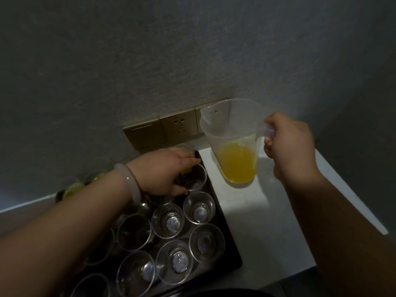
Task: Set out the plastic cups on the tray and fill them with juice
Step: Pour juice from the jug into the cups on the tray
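Note:
A dark tray (230, 243) on the white counter carries several clear plastic cups (199, 207), most of them with no juice in them. At the tray's far left stand cups with yellow juice (71, 189). My left hand (165, 172) reaches over the far end of the tray, its fingers curled round a clear cup (194, 179) at the tray's far right corner. My right hand (289, 144) grips the handle of a clear plastic jug (233, 136), held upright above the counter to the right of the tray, with a little orange juice (237, 163) in its bottom.
A grey wall rises right behind the counter, with a gold switch and socket plate (165, 129) just above the tray's far end. The white counter (267, 221) stretches to the right of the tray and ends at an edge on the right.

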Available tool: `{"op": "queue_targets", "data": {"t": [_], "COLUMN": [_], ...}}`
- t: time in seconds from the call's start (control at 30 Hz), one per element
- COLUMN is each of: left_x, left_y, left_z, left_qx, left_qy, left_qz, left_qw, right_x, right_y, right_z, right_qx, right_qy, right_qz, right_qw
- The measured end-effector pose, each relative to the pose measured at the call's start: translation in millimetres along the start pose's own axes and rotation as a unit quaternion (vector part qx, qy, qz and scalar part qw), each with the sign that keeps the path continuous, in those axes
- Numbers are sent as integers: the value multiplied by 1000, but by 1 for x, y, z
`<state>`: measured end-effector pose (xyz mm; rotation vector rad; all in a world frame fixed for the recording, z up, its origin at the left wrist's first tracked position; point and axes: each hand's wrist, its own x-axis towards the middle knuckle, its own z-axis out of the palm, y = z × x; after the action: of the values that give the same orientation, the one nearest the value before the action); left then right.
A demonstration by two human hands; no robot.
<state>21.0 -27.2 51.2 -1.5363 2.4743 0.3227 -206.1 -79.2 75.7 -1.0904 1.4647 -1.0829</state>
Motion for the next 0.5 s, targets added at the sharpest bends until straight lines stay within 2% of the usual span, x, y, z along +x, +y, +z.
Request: {"op": "queue_targets", "data": {"t": [0.27, 0.5], "left_x": [-28, -43], "left_y": [-11, -17], "left_z": [-24, -30], "left_qx": [-17, -162], "left_qy": [73, 162], "left_qz": [-49, -107], "left_qw": [996, 967], "right_x": [-3, -10], "right_y": [-8, -30], "right_z": [1, -1], "right_qx": [1, -8], "right_qy": [9, -47], "right_qz": [9, -3], "right_qw": [1000, 999]}}
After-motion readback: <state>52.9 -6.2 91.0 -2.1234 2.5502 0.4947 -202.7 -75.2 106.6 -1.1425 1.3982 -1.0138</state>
